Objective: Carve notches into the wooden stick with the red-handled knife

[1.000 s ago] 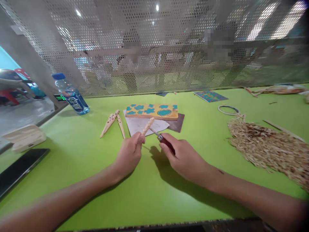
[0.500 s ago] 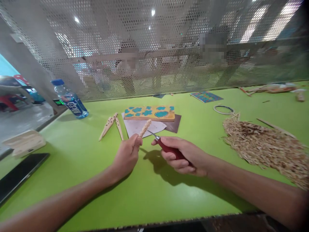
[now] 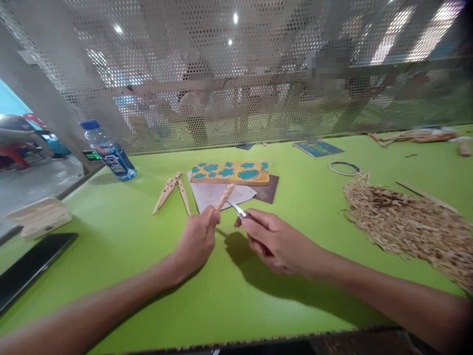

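Note:
My left hand (image 3: 198,236) is closed round the lower end of a pale, notched wooden stick (image 3: 225,195), which tilts up and to the right. In my right hand (image 3: 275,239) is a carving knife (image 3: 236,207); its metal blade points up and left, with the tip at or close to the stick's side. The knife's handle is mostly hidden by my fingers. Behind the stick lie a white paper (image 3: 207,195) and a yellow board with teal patches (image 3: 231,173). Pale carved sticks (image 3: 170,191) rest to the left.
A water bottle (image 3: 111,153), a black phone (image 3: 35,268) and a beige case (image 3: 40,217) are on the left. A heap of wood shavings (image 3: 406,224) and a ring (image 3: 344,168) lie right. A perforated screen (image 3: 236,113) stands behind the green table (image 3: 140,310).
My right hand has turned over, so the red handle is now hidden and the blade shows a brighter face. My left hand still holds the stick; the whole view has shifted slightly.

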A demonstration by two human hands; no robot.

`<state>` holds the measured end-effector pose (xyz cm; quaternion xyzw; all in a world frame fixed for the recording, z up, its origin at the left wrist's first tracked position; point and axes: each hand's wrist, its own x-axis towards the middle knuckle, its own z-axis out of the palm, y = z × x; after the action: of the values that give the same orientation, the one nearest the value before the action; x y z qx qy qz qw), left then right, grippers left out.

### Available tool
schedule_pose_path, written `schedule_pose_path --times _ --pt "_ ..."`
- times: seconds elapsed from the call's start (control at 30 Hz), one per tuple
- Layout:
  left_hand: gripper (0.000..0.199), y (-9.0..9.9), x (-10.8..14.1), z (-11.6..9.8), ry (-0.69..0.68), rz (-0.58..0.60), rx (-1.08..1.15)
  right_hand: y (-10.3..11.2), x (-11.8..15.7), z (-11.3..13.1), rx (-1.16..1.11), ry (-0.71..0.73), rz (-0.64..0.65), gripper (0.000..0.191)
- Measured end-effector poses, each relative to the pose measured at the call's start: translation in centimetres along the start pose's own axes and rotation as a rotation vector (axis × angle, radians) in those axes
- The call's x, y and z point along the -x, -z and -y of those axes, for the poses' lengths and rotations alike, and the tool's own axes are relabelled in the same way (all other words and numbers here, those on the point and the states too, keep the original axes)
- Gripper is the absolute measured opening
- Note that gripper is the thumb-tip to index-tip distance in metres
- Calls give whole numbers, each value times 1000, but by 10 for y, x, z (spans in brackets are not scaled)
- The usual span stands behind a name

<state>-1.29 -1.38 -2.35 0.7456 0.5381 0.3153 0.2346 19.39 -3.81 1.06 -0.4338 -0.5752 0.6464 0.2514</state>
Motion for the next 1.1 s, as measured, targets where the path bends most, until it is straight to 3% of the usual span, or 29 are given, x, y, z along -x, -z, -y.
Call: schedule_pose_path --times 0.17,0.3,0.37,0.5,0.57,0.73,0.87,1.0,1.1 --pt "37 1 1 1 11 10 16 10 2 7 -323 -95 118 20" --pt "37 1 -1 1 5 8 14 15 0 8 -349 -147 172 21" --pt "38 1 -2 2 17 1 17 13 -3 4 -133 -68 71 23" --pt "40 0 -4 2 33 -11 5 3 -12 -9 595 284 -311 14" --pt "40 -1 -3 2 32 -14 -5 -2 -13 -14 668 320 -343 15" --pt "37 0 0 0 -19 -27 -19 -6 -4 -2 -1 47 -16 21" --pt "36 2 1 -1 -28 -36 -15 -2 4 10 -317 -73 112 18" --pt "38 1 0 3 -6 -6 81 8 3 12 -351 -101 168 21" --pt "40 4 -3 3 37 41 356 19 0 13 -77 11 65 28"
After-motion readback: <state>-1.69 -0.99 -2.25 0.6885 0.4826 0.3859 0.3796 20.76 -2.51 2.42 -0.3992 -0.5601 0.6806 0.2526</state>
